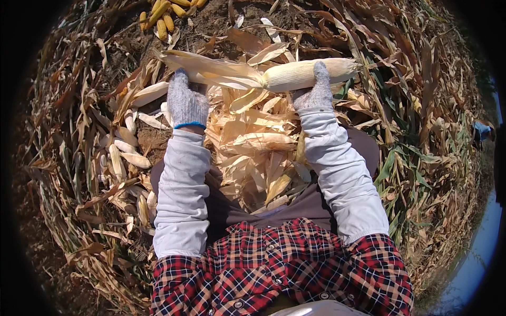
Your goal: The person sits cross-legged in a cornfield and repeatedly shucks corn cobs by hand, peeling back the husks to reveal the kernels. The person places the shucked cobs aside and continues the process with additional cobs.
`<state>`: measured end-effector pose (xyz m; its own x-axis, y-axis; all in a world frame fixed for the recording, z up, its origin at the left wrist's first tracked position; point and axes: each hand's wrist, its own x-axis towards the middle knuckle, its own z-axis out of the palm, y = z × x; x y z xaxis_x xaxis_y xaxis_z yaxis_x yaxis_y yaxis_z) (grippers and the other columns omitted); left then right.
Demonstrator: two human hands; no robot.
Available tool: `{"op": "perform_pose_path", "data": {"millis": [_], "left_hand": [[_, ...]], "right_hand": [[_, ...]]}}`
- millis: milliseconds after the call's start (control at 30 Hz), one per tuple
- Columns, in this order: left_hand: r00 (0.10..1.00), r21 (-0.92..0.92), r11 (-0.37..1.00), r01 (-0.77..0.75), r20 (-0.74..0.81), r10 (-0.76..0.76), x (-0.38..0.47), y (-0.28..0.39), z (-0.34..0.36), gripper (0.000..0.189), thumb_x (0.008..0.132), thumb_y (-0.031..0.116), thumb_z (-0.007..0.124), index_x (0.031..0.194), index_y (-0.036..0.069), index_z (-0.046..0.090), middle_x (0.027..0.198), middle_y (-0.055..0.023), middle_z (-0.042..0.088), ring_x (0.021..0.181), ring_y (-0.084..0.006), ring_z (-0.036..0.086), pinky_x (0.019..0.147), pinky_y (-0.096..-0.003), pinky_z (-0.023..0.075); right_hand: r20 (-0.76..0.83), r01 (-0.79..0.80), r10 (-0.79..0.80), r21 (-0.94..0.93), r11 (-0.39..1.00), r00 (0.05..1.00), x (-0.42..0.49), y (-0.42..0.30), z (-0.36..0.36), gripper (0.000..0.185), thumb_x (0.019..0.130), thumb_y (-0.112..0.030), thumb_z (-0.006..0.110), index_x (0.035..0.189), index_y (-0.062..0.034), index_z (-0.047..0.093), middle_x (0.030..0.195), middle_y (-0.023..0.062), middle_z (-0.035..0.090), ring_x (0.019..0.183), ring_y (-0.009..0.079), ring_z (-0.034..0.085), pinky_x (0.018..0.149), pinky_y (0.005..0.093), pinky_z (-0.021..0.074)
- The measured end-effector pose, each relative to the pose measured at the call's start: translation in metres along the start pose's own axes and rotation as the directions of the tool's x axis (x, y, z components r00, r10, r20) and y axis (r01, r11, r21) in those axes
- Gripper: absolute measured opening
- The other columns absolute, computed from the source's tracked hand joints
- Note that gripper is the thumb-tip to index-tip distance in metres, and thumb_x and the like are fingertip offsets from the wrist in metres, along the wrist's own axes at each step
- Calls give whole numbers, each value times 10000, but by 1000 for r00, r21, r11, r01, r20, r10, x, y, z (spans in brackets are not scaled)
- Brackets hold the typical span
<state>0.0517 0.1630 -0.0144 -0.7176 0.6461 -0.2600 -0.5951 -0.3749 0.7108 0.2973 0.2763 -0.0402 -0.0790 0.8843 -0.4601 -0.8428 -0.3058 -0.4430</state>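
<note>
Both hands wear grey knit gloves, with white sleeve covers on the forearms. My right hand (316,87) grips a pale ear of corn (291,75), its thumb lying across the husk that still wraps it. Dry husk leaves (223,68) spread leftward from the left end of that ear, and my left hand (187,98) is closed on them. The fingers of both hands are mostly hidden underneath. Below, between the legs, lies a heap of loose dry husks (253,142).
Bare yellow corn cobs (160,17) lie piled on the soil at the top left. Several husk-covered ears (118,158) rest left of my left arm. Dry corn stalks (411,98) cover the ground on the right. A blue-clad figure (481,130), apparently a person, is at the far right.
</note>
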Motion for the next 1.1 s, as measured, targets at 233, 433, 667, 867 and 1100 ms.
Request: {"op": "perform_pose_path", "data": {"millis": [233, 433, 667, 867, 1100], "left_hand": [[931, 238, 924, 299, 138, -337, -41, -55, -5, 518, 992, 461, 700, 1221, 2, 630, 1019, -62, 690, 886, -174, 651, 843, -319, 541], [634, 687, 388, -614, 723, -275, -112, -48, 19, 329, 946, 264, 763, 1124, -5, 698, 1039, -128, 728, 970, -242, 697, 883, -360, 556], [589, 620, 65, -782, 770, -246, -74, -51, 23, 989, 799, 369, 873, 1569, 26, 356, 1469, -248, 518, 1344, -401, 538, 1115, -453, 454], [762, 743, 622, -246, 545, -350, -61, -58, 13, 818, 889, 349, 764, 1525, -25, 413, 1381, -163, 592, 1233, -248, 601, 1065, -366, 477], [700, 767, 293, -570, 641, -315, -55, -52, 16, 528, 1031, 375, 612, 1364, -34, 597, 1283, -163, 650, 1171, -232, 623, 1018, -362, 493]], "right_hand": [[-11, -15, 15, 52, 999, 1000, -4, -11, -2, 630, 869, -330, 851, 1365, -116, 528, 1297, 130, 616, 1190, 350, 618, 1055, 613, 518], [-29, 47, -50, -100, 994, 998, -12, -1, 3, 576, 884, -205, 845, 1360, -94, 539, 1246, 115, 637, 1164, 292, 632, 1047, 484, 556], [103, -155, 203, -349, 924, 974, -38, 29, -9, 537, 962, -152, 753, 1433, -84, 504, 1254, 119, 641, 1144, 278, 654, 1002, 433, 582], [229, -155, 255, -382, 911, 939, -28, 25, -14, 643, 1029, -550, 584, 1425, -45, 544, 1274, 143, 677, 1131, 289, 673, 1048, 470, 533], [267, -368, 428, -247, 896, 863, -26, 38, -27, 518, 1036, -397, 645, 1414, -54, 556, 1257, 134, 668, 1122, 274, 672, 1010, 443, 574]]}}
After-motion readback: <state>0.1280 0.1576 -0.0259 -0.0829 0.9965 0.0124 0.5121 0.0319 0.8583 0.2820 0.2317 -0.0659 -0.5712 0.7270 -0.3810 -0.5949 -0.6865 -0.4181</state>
